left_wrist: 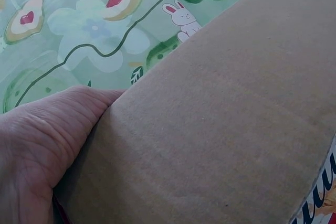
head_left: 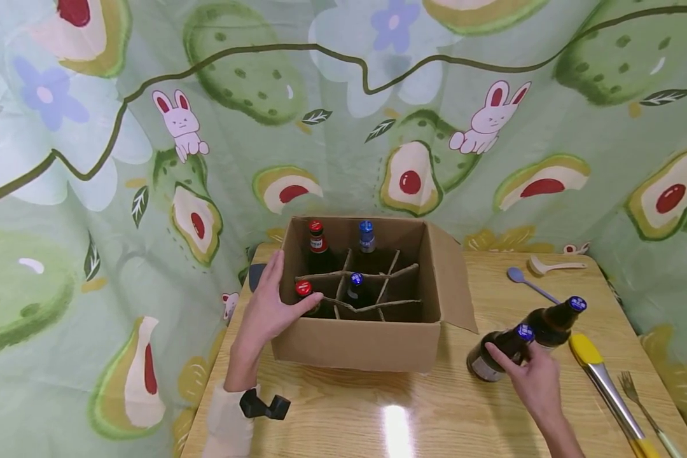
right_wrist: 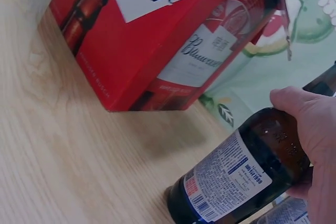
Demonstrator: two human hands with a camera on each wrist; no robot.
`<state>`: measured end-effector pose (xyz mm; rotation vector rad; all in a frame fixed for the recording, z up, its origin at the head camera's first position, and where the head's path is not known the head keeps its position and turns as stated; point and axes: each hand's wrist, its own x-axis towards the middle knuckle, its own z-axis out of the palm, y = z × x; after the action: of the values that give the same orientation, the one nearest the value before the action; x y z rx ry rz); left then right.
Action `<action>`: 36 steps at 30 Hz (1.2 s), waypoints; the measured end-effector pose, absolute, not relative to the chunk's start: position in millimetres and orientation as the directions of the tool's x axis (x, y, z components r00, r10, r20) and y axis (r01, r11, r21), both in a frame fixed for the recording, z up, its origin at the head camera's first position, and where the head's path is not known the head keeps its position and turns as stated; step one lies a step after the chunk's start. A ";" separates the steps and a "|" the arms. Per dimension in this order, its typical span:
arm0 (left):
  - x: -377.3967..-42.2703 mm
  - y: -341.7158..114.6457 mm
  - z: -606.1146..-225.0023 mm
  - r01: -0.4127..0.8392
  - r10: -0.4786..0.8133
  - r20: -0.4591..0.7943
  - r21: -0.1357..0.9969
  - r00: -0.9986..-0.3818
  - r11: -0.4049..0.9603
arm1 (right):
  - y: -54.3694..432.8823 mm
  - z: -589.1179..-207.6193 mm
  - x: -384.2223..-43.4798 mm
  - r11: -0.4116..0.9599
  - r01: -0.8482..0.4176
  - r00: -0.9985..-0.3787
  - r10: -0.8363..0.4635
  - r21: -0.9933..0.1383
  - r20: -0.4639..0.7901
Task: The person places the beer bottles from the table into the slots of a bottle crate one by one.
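Observation:
A cardboard box (head_left: 355, 346) with crossed dividers stands on the table, its top uncovered. Inside are two red-capped bottles (head_left: 318, 243) at the left and two blue-capped bottles (head_left: 367, 236) in the middle column. My left hand (head_left: 269, 312) rests against the box's left front corner, fingers extended along the left side and thumb over the front rim. In the left wrist view, brown cardboard (left_wrist: 210, 103) hides the fingertips. To the right of the box, my right hand (head_left: 535, 375) grips a brown glass beer bottle (right_wrist: 228, 179) with a blue cap. Another blue-capped bottle (head_left: 555, 321) stands just behind it.
A cardboard flap (head_left: 455, 280) sticks out at the box's right. On the table's right side lie a blue spoon (head_left: 529, 284), a cream ladle (head_left: 555, 266), yellow-tipped tongs (head_left: 607, 388) and a fork (head_left: 641, 401). A patterned curtain (head_left: 343, 140) hangs behind the table.

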<state>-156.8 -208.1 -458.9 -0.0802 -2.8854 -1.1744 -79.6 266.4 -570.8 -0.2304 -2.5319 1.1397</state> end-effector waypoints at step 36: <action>-156.4 -207.9 -457.3 0.060 0.035 0.050 0.699 -0.998 0.713 | 259.0 -368.7 -84.2 0.518 -0.074 -0.720 0.564 -0.852 0.405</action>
<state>-156.4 -207.9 -457.3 -0.0793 -2.8772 -1.1750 -84.2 259.0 -368.7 -0.3980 -2.0840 1.2133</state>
